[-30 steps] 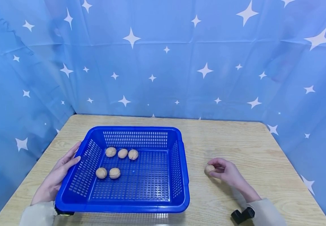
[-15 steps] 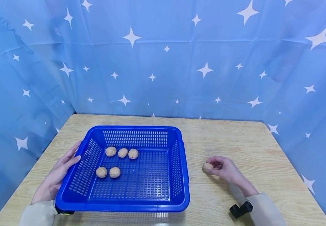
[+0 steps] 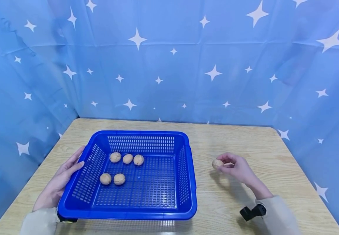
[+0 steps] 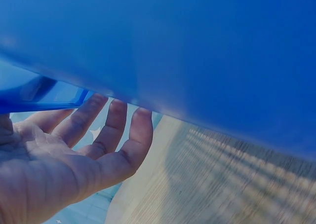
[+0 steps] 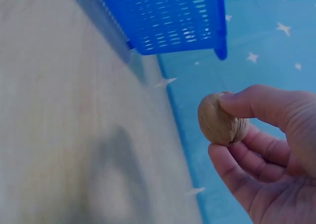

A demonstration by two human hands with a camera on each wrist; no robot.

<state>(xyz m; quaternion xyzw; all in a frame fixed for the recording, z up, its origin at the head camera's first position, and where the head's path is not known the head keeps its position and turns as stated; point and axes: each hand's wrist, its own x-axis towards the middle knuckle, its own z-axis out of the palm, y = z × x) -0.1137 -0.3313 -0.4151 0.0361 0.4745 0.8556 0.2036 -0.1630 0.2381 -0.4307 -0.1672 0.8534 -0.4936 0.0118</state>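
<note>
A blue plastic basket (image 3: pixel 128 216) with slotted walls stands at the left of the head view. Several walnuts (image 3: pixel 119 179) lie on its floor, toward the left side. My left hand (image 3: pixel 58 182) grips the basket's left side, thumb at the rim; in the left wrist view its bent fingers (image 4: pixel 141 130) reach up under the blue edge. To the right of the basket, my right hand (image 3: pixel 238 169) pinches a single walnut (image 3: pixel 217 164) between thumb and fingertips. The right wrist view shows this walnut (image 5: pixel 217 119) raised above the tabletop, its shell ridged and tan.
Both stand over a light wood-grain table (image 3: pixel 234 140). A blue curtain with white stars (image 3: pixel 169 65) hangs behind it and along both sides. A black device (image 3: pixel 253 212) sits at the right wrist, beside the pale sleeve (image 3: pixel 278 215).
My right hand has shifted slightly left, then lifted the walnut up off the table, and its shadow now falls apart from it. The left hand and basket have stayed put.
</note>
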